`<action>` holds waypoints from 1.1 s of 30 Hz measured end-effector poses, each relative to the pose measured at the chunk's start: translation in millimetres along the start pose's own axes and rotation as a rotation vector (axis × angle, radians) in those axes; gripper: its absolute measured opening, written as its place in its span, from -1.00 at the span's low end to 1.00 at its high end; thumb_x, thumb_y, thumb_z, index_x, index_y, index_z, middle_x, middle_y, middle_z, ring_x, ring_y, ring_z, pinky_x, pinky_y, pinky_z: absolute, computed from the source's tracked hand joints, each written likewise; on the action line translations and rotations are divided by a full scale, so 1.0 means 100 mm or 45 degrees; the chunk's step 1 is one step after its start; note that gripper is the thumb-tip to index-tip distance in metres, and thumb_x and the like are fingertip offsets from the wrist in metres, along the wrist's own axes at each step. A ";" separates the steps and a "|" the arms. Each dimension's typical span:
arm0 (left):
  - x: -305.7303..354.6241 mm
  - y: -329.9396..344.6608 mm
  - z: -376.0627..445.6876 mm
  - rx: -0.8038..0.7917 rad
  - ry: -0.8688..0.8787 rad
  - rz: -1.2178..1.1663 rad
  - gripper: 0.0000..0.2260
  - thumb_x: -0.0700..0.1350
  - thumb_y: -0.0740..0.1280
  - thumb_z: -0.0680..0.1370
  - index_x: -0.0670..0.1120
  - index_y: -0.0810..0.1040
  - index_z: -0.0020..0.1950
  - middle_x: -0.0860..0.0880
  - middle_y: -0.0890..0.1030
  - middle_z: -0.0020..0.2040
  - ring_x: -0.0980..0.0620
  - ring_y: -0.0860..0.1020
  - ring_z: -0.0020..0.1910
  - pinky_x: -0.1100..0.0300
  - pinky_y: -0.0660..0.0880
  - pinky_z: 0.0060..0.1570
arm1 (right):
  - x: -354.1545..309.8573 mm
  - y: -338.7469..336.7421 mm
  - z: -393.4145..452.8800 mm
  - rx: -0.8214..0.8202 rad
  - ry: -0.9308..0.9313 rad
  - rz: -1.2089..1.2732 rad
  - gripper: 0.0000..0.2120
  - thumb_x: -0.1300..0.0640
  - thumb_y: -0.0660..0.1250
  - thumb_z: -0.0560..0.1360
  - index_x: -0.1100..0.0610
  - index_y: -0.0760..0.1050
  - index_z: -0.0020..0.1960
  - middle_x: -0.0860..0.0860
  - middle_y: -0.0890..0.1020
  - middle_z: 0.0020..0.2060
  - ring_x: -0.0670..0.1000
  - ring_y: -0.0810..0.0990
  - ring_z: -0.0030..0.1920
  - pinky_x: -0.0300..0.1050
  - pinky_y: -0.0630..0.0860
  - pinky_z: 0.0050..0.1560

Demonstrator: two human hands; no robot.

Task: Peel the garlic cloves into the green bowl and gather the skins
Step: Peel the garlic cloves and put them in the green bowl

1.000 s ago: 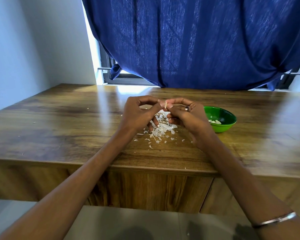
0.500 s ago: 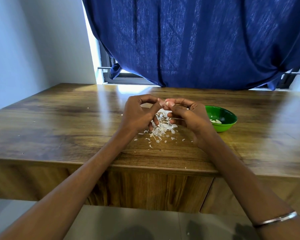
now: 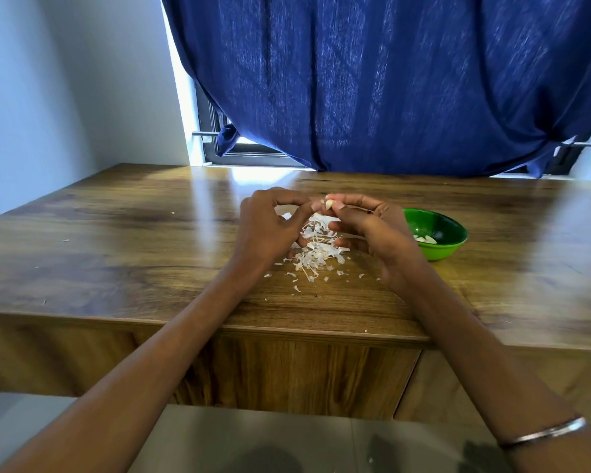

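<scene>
- Since the earlier frame little has shifted: both hands stay raised together over the skins, and the clove has turned so its pale body now shows upright between the fingertips.
- Right hand point(image 3: 372, 227) pinches the clove point(image 3: 328, 204) at thumb and forefinger; the other fingers curl underneath.
- Left hand point(image 3: 270, 223) has its fingertips meeting the clove from the opposite side, curled and narrow, seemingly picking at the skin; whether it grips a flake is too small to tell.
- Clove's long axis stands roughly upright, tip up, just beyond both hands' knuckles.
- Bowl point(image 3: 454, 247) lies just past the right hand's outer side, almost touching the wrist line in view, with peeled cloves inside; it is well apart from the left hand.
- So the right hand is the nearer one for the drop, a short swing outward.
- Skins point(image 3: 316, 250) lie on the table point(image 3: 116, 254) directly beneath and between the hands, with stray flakes toward the wrists, still to be gathered.
</scene>
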State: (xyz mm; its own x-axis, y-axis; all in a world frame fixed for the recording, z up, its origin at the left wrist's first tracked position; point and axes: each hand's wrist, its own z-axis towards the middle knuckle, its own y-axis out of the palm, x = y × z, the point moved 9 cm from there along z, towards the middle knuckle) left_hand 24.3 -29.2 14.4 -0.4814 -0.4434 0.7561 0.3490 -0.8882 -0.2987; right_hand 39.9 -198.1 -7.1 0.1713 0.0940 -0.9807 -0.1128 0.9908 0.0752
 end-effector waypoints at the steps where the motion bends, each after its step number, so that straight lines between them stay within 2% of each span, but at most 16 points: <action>1: -0.01 0.00 0.00 -0.001 -0.011 -0.017 -0.92 -0.05 0.54 0.53 -0.04 0.73 -0.06 0.06 0.70 0.06 0.03 0.65 -0.47 0.18 0.49 -0.60 | 0.00 0.00 0.00 -0.002 -0.001 -0.007 -0.88 0.21 0.41 0.55 0.04 0.66 0.03 0.00 0.75 -0.08 -0.11 0.69 -0.18 -0.25 0.63 -0.25; 4: -0.04 0.02 0.01 -0.021 -0.054 -0.094 -0.92 -0.11 0.56 0.50 -0.06 0.75 -0.03 0.07 0.71 0.04 0.02 0.66 -0.45 0.22 0.45 -0.60 | 0.01 0.01 0.00 -0.006 -0.008 -0.017 -0.86 0.22 0.42 0.54 0.01 0.67 0.02 0.02 0.75 -0.05 -0.10 0.67 -0.16 -0.26 0.61 -0.25; 12: -0.06 0.03 0.04 -0.054 -0.077 -0.169 -0.82 -0.06 0.58 0.47 -0.13 0.74 -0.03 -0.07 0.73 -0.23 -0.12 0.64 -0.47 0.18 0.48 -0.55 | -0.01 0.00 0.02 -0.016 -0.045 -0.111 -0.83 0.20 0.45 0.52 0.04 0.67 0.09 0.00 0.75 -0.07 -0.14 0.67 -0.23 -0.23 0.61 -0.28; 16: -0.06 0.07 0.03 -0.073 -0.086 -0.184 -0.86 -0.12 0.54 0.51 -0.17 0.69 -0.03 -0.12 0.71 -0.20 -0.07 0.62 -0.49 0.20 0.46 -0.57 | -0.01 0.01 0.02 -0.039 -0.067 -0.120 -0.82 0.20 0.45 0.52 0.07 0.67 0.11 0.02 0.76 -0.08 -0.12 0.68 -0.23 -0.22 0.62 -0.27; 18: -0.04 0.11 0.02 -0.103 -0.074 -0.174 -0.91 -0.17 0.50 0.55 -0.18 0.65 -0.03 -0.07 0.69 -0.16 -0.03 0.61 -0.49 0.18 0.47 -0.58 | -0.02 0.02 0.02 -0.046 -0.089 -0.131 -0.85 0.20 0.46 0.51 0.05 0.67 0.07 0.02 0.76 -0.09 -0.10 0.68 -0.22 -0.22 0.62 -0.28; 23: -0.06 0.14 0.03 -0.113 -0.080 -0.140 -0.93 -0.23 0.42 0.60 -0.23 0.60 -0.03 0.05 0.59 -0.42 -0.04 0.58 -0.55 0.12 0.50 -0.60 | -0.05 0.06 0.01 -0.040 -0.156 -0.131 -0.86 0.20 0.49 0.48 0.12 0.66 0.04 0.07 0.75 -0.12 -0.05 0.69 -0.24 -0.18 0.58 -0.32; 28: -0.07 0.15 0.04 -0.112 -0.062 -0.112 -0.92 -0.23 0.34 0.65 -0.20 0.56 -0.02 0.02 0.56 -0.52 -0.10 0.55 -0.58 0.13 0.48 -0.59 | -0.10 0.08 -0.01 -0.038 -0.224 -0.145 -0.84 0.21 0.49 0.49 0.13 0.66 0.07 0.04 0.76 -0.13 -0.06 0.70 -0.25 -0.21 0.57 -0.37; 31: -0.05 0.13 0.03 -0.092 -0.038 -0.149 -0.93 -0.24 0.33 0.66 -0.21 0.54 -0.01 0.06 0.58 -0.45 -0.04 0.56 -0.58 0.15 0.46 -0.61 | -0.09 0.08 -0.01 -0.044 -0.216 -0.128 -0.83 0.21 0.49 0.49 0.13 0.65 0.08 0.05 0.76 -0.13 -0.06 0.69 -0.25 -0.21 0.57 -0.37; 33: -0.01 0.11 0.03 -0.077 -0.003 -0.182 -0.96 -0.26 0.34 0.65 -0.21 0.54 0.00 0.05 0.63 -0.26 -0.05 0.57 -0.56 0.14 0.47 -0.61 | -0.07 0.07 0.00 -0.036 -0.181 -0.079 -0.82 0.20 0.48 0.50 0.14 0.65 0.10 0.04 0.76 -0.12 -0.06 0.68 -0.24 -0.23 0.56 -0.37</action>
State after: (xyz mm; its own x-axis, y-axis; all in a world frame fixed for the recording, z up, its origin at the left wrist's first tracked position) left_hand 30.6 -37.8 12.1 -0.5210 -0.3119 0.7945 0.2282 -0.9479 -0.2225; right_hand 37.6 -192.1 0.2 0.3150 0.0479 -0.9479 -0.1249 0.9921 0.0086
